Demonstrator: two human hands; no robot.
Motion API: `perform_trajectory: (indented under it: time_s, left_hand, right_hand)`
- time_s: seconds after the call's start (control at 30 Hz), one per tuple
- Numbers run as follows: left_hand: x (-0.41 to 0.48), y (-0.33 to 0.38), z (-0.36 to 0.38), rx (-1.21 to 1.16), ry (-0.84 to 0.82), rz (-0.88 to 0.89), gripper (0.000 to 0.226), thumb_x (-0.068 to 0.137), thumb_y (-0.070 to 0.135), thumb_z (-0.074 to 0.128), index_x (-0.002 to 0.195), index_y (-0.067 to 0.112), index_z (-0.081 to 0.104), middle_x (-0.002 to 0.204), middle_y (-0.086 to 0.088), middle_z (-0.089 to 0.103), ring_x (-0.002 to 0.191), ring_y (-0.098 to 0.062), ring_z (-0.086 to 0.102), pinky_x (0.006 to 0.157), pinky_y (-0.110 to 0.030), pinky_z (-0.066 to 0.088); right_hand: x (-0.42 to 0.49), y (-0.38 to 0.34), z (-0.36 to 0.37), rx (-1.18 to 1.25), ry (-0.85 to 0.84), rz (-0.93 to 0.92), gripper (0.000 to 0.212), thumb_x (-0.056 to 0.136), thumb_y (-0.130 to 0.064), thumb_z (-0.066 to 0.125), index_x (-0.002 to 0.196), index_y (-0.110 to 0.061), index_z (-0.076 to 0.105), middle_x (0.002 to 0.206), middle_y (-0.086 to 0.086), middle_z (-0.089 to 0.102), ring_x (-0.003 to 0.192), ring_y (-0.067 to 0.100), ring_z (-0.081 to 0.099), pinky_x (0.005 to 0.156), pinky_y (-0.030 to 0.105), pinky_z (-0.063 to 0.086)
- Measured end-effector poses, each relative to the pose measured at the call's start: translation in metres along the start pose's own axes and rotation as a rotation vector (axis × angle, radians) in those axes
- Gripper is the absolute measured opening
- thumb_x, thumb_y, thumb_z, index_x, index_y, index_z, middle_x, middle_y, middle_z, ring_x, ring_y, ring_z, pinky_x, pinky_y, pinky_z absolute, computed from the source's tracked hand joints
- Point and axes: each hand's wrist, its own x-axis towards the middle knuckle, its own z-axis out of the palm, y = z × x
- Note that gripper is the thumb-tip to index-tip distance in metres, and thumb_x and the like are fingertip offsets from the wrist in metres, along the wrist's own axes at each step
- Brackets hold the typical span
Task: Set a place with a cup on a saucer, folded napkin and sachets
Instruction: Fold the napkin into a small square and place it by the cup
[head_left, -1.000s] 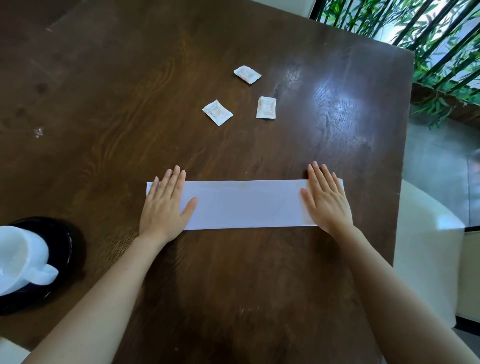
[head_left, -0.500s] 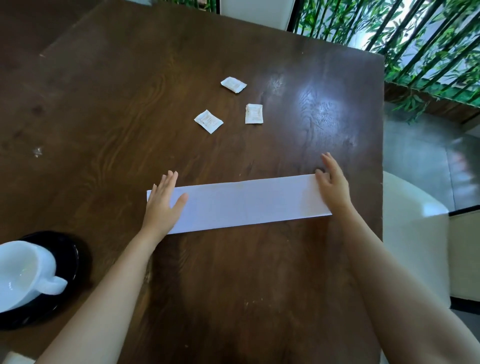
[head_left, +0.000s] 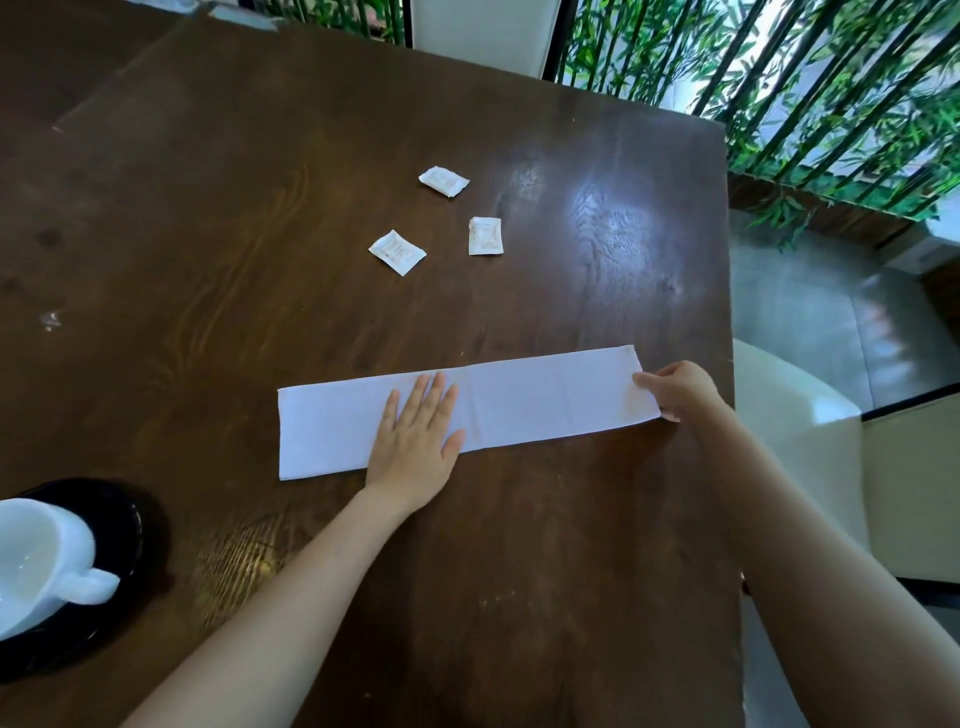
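A long white napkin (head_left: 540, 397), folded into a strip, lies across the dark wooden table (head_left: 260, 234). My left hand (head_left: 415, 441) presses flat on the strip near its middle, fingers straight. My right hand (head_left: 680, 389) pinches the strip's right end, fingers curled round the edge. Three white sachets lie farther back: one (head_left: 444, 181), one (head_left: 397, 251) and one (head_left: 485, 236). A white cup (head_left: 36, 561) stands on a black saucer (head_left: 119, 519) at the lower left, partly cut off by the frame.
The table's right edge runs just past my right hand. A cream chair (head_left: 795, 441) stands beyond that edge. Green bamboo stems (head_left: 831, 88) fill the back right.
My left hand slid from the napkin's left end to its middle. My right hand went from lying flat on the right end to pinching its edge. The view shifted.
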Motion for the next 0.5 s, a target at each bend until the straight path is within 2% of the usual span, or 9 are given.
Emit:
perform_trajectory:
  time_s: [0.1, 0.23, 0.27, 0.4, 0.5]
  left_hand:
    - [0.000, 0.000, -0.001, 0.020, -0.021, 0.003, 0.063, 0.096, 0.049, 0.010, 0.149, 0.020, -0.010, 0.159, 0.000, -0.014, 0.145, -0.018, -0.016, 0.113, -0.038, -0.017]
    - [0.001, 0.001, -0.006, 0.017, -0.056, 0.006, 0.062, 0.097, 0.048, 0.011, 0.148, 0.020, -0.012, 0.159, 0.000, -0.015, 0.145, -0.017, -0.017, 0.112, -0.037, -0.018]
    - [0.001, 0.001, -0.008, -0.006, -0.072, 0.003, 0.062, 0.097, 0.047, 0.013, 0.148, 0.021, -0.011, 0.159, 0.000, -0.015, 0.145, -0.017, -0.017, 0.112, -0.037, -0.018]
    - [0.005, 0.005, -0.031, -0.192, -0.045, -0.032, 0.064, 0.096, 0.038, 0.038, 0.150, 0.019, 0.009, 0.161, -0.001, 0.005, 0.148, -0.018, 0.003, 0.118, -0.040, -0.004]
    - [0.020, 0.014, -0.067, -0.501, 0.018, -0.035, 0.063, 0.094, 0.023, 0.049, 0.149, 0.015, 0.018, 0.158, -0.005, 0.018, 0.145, -0.023, 0.017, 0.117, -0.039, 0.010]
  right_hand:
    - [-0.002, -0.005, -0.005, 0.009, -0.076, 0.092, 0.028, 0.084, -0.025, 0.063, 0.089, 0.002, 0.063, 0.058, 0.009, 0.041, 0.046, 0.022, 0.036, 0.045, 0.027, 0.031]
    - [-0.009, -0.008, -0.009, 0.139, -0.106, 0.074, 0.024, 0.084, -0.014, 0.063, 0.103, 0.000, 0.064, 0.088, 0.013, 0.056, 0.073, 0.024, 0.052, 0.057, 0.027, 0.044]
    - [-0.011, -0.010, -0.013, 0.183, -0.106, 0.041, 0.023, 0.084, -0.012, 0.062, 0.103, 0.001, 0.064, 0.090, 0.013, 0.058, 0.072, 0.022, 0.055, 0.056, 0.026, 0.047]
    - [-0.032, -0.025, -0.037, 0.283, -0.109, -0.117, 0.009, 0.082, -0.008, 0.064, 0.087, -0.002, 0.068, 0.070, 0.007, 0.060, 0.061, 0.013, 0.057, 0.044, 0.015, 0.052]
    - [-0.054, -0.050, -0.061, 0.278, -0.087, -0.261, 0.007, 0.081, -0.008, 0.064, 0.074, -0.006, 0.066, 0.061, 0.004, 0.055, 0.055, 0.013, 0.055, 0.042, 0.015, 0.051]
